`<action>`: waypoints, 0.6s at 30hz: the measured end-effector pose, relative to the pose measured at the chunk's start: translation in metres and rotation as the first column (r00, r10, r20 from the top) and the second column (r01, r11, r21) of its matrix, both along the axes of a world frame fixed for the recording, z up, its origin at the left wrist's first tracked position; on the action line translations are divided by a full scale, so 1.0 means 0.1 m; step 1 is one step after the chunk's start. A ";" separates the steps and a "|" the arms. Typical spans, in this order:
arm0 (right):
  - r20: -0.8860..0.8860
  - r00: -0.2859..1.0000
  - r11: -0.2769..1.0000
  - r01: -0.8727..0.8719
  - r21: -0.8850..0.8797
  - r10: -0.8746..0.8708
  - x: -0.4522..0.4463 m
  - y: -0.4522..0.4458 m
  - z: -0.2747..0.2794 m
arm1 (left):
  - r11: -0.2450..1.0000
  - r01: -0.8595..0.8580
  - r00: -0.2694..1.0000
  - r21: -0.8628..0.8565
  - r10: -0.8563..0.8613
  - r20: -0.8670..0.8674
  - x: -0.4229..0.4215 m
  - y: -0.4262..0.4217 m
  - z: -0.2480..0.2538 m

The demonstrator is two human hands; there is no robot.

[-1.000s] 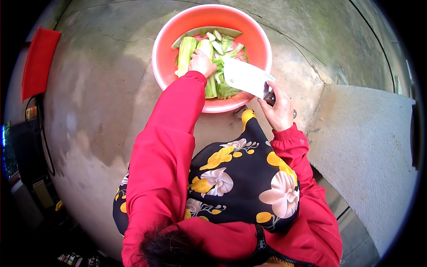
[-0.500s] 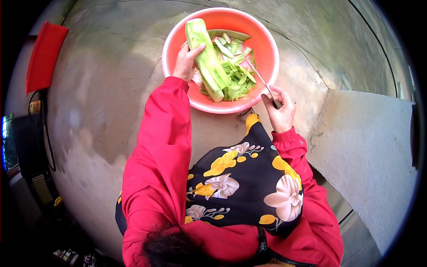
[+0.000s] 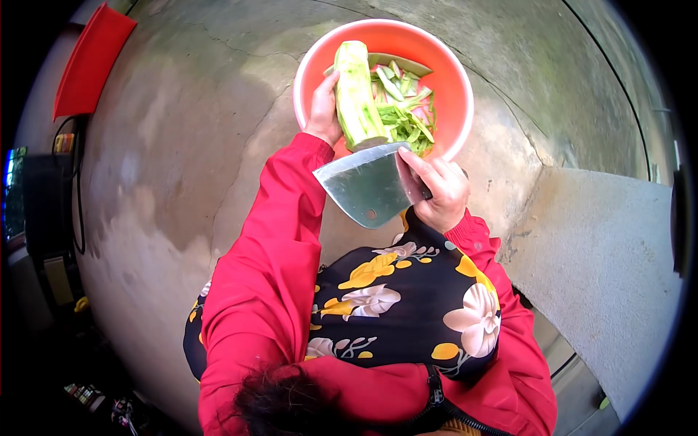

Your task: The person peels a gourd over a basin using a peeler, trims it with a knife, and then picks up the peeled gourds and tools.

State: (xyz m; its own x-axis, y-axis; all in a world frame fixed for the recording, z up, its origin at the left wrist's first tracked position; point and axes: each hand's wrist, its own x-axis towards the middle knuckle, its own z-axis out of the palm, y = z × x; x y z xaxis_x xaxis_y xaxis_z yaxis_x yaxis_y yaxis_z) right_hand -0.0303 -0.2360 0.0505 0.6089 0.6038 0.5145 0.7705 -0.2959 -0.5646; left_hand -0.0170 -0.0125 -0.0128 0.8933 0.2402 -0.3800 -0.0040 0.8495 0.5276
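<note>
My left hand (image 3: 325, 112) is wrapped round the left side of a thick, pale green peeled vegetable (image 3: 356, 94), which slants over the left part of a red plastic basin (image 3: 456, 87). In my right hand (image 3: 441, 190) is the handle of a wide cleaver (image 3: 366, 185), its index finger stretched along the top of the blade. The blade lies flat to the view, just below the vegetable's lower end; whether they touch I cannot tell. Green peelings (image 3: 408, 120) lie heaped in the basin, with a flat piece (image 3: 400, 64) behind them.
Cracked concrete floor (image 3: 174, 160) surrounds the basin. A pale raised slab (image 3: 596, 225) is at the right. At the upper left is a red plastic object (image 3: 93, 58), with a black cable below it. A floral black apron (image 3: 407, 305) covers my lap.
The vegetable has been lifted from the basin's bottom by my left hand and now stands steeper. My right hand has brought the cleaver left and down, with its broad face turned up.
</note>
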 end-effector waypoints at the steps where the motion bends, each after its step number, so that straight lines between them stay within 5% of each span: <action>1: 0.011 1.000 1.000 0.003 -0.016 -0.003 0.00 0.02 0.04 | 0.999 0.039 0.999 0.007 -0.039 -0.015 -0.02 0.00 0.02; 18: 0.044 0.999 0.999 0.026 -0.027 -0.025 -0.03 0.05 0.01 | 0.991 0.131 0.990 0.038 -0.129 -0.055 -0.04 -0.17 0.13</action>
